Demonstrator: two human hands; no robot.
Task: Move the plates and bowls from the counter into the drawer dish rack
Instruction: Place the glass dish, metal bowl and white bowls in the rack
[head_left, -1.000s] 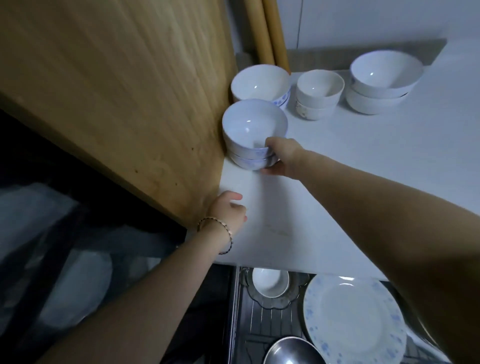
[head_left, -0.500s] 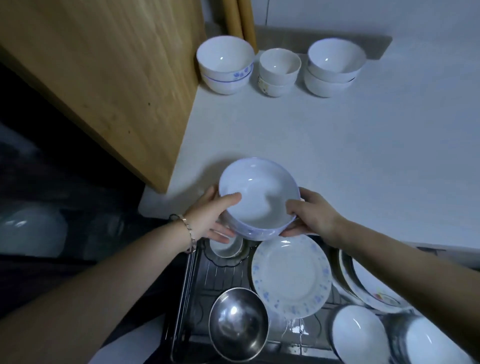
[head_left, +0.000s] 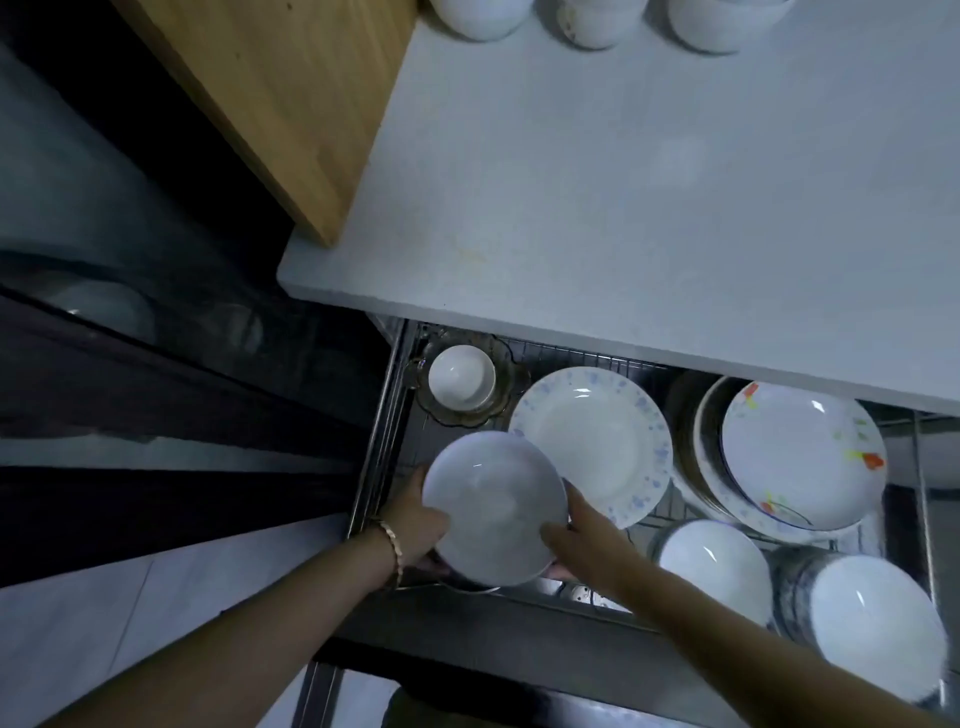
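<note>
A white bowl (head_left: 493, 506), possibly a stack of two, hangs over the front left corner of the open drawer dish rack (head_left: 387, 415). My left hand (head_left: 418, 512) grips its left rim and my right hand (head_left: 584, 538) grips its right rim. It hides the steel bowl beneath it, of which only a sliver shows. Inside the rack lie a blue-speckled plate (head_left: 592, 441), a stack of flowered plates (head_left: 800, 457), a small cup (head_left: 461, 376) on a glass dish, and two white bowls (head_left: 711, 566) at the front right. Three bowl stacks (head_left: 480, 18) remain at the counter's far edge.
The white counter (head_left: 649, 182) overhangs the back of the drawer. A tilted wooden board (head_left: 280, 88) stands along the counter's left side. Dark cabinet fronts and a pale floor lie to the left of the drawer.
Both hands have carried the bowl from the counter's front edge down over the drawer's front left corner, covering the steel bowl. A second ago only my right hand touched it at the counter's back.
</note>
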